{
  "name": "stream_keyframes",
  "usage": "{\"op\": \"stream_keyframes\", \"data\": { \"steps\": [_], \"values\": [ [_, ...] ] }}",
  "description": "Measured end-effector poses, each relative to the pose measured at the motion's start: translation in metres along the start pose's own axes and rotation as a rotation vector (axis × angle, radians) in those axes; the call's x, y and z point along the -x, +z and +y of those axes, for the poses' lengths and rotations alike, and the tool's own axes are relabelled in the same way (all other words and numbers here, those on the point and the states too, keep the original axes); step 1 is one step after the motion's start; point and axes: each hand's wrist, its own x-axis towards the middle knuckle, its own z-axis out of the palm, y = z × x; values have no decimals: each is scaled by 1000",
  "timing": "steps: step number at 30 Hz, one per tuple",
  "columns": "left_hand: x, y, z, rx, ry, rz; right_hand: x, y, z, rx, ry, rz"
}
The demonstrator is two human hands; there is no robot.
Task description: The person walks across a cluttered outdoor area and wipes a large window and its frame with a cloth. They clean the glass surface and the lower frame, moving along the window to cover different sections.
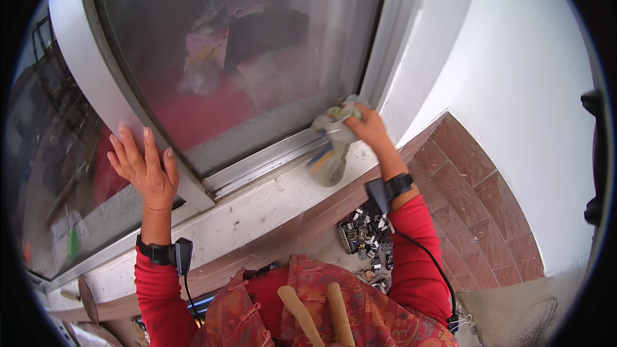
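My right hand [368, 127] grips a bunched grey cleaning cloth [332, 140] with blue and yellow patches. The cloth is at the lower right corner of a sliding window, against its metal track [270, 156], and its loose end hangs over the white sill [260, 205]. Motion blurs it slightly. My left hand [147, 168] rests with spread fingers on the silver upright frame [113, 91] of the window and holds nothing. Behind the glass pane [270, 72] I see red fabric and pink and dark items, blurred by the glass.
A white wall [520, 130] rises at the right above brown tiles [482, 212]. Below the sill, many small black and silver parts [366, 236] lie on the floor. A thin, rusty-brown disc-like object [87, 301] stands by the sill's left end. Cables hang from both wrist straps.
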Motion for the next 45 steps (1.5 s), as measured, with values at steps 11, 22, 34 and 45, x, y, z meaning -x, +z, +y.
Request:
{"op": "stream_keyframes", "data": {
  "steps": [11,22,34,45],
  "values": [
    [3,4,1,-25,-15,23,26,96,15,634,-131,-106],
    [-2,-3,2,11,0,1,48,75,-40,-892,54,-147],
    [2,3,2,23,-33,-5,73,178,-58,581,-275,-248],
    [-15,-46,-3,173,-34,-186,62,123,-120,-872,-71,-555]
  ]
}}
